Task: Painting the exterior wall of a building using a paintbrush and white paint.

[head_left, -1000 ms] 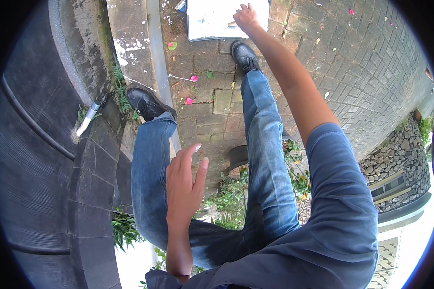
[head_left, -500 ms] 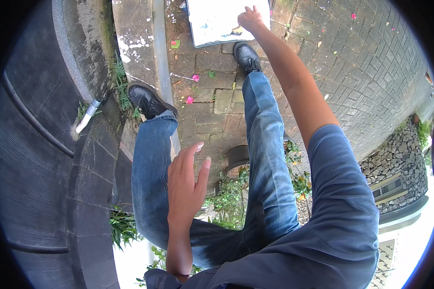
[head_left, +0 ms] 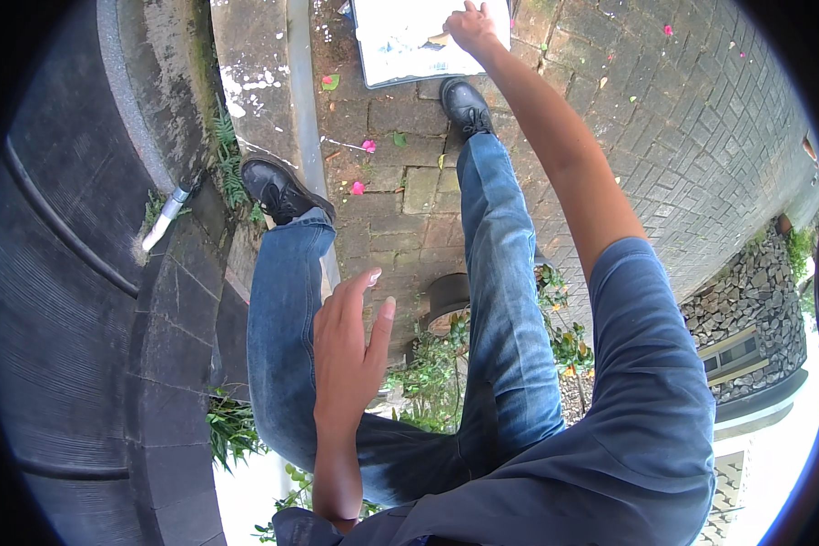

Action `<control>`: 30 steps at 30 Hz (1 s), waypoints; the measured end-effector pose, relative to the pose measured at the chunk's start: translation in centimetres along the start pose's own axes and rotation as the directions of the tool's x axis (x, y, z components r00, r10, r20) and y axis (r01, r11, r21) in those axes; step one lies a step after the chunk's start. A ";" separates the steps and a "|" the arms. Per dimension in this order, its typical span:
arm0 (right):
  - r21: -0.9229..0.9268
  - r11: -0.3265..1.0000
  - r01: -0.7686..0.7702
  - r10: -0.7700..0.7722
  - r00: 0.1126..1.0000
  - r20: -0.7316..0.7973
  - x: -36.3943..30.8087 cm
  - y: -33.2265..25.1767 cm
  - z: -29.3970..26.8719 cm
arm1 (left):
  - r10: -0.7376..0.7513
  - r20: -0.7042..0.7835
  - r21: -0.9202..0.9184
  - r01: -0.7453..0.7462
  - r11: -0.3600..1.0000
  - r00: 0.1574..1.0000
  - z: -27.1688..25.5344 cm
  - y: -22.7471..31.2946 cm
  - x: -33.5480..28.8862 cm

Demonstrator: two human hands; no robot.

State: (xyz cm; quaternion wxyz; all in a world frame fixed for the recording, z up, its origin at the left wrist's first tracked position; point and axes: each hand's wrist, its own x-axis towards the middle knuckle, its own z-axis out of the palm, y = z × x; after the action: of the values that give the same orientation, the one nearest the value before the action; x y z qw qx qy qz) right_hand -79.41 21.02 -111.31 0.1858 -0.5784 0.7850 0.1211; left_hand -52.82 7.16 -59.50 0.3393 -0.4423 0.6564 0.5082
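My right hand [head_left: 472,29] reaches far forward over a shallow white tray with a dark rim [head_left: 393,56], which lies on the paving. Its fingers are bent round what looks like a paintbrush [head_left: 439,40]; only a tan and dark part shows at the hand's lower left, over bluish-grey smears in the tray. The tray's far edge is cut off by the picture. My left hand [head_left: 348,350] hangs above my left thigh, open and holding nothing, thumb apart from the fingers. White marks show on its fingertips.
My black shoes [head_left: 280,191] stand either side of a raised kerb edge [head_left: 302,118]. White splashes mark the kerb's top. Left of it are a short white pipe [head_left: 166,220], ferns [head_left: 227,159] and a dark ribbed surface. Pink petals [head_left: 358,188] lie on the brick paving.
My right hand has shifted slightly left and up over the tray, and the brush has moved up with it. My left hand is almost still.
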 end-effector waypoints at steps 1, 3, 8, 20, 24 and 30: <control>-0.015 0.998 0.056 -0.058 0.953 -0.296 -0.7 1.0 -0.1 | 0.021 0.001 -0.009 -0.021 1.000 1.000 0.2 0.3 0.3; 0.043 0.998 0.052 -0.061 0.971 0.232 1.6 -11.7 -8.5 | -0.107 -0.045 0.059 0.110 0.992 0.993 -1.1 -1.4 -1.8; -0.069 0.984 0.163 -0.138 0.951 0.276 0.2 -9.1 -7.8 | -0.027 -0.022 0.001 0.027 1.000 0.999 -0.3 -0.4 -0.5; 0.135 0.989 -0.052 -0.025 0.857 0.514 1.5 -5.6 -8.3 | -0.049 -0.034 0.019 0.049 0.999 0.998 -0.7 -0.8 -0.8; 0.281 0.947 -0.157 -0.072 0.747 0.661 1.0 -6.2 -10.1 | -0.073 -0.060 0.029 0.075 0.997 0.996 -1.2 -0.8 -1.6; 0.791 0.428 -0.436 -0.433 0.670 0.603 -4.9 -0.6 -8.2 | 0.026 -0.103 -0.003 -0.027 1.000 0.994 0.4 0.2 -1.4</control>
State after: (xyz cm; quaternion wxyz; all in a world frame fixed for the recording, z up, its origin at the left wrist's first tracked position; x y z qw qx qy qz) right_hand -78.78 21.72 -101.75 0.7657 -0.2790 0.5717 -0.0948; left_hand -52.45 7.90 -58.28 0.2973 -0.4600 0.6777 0.4907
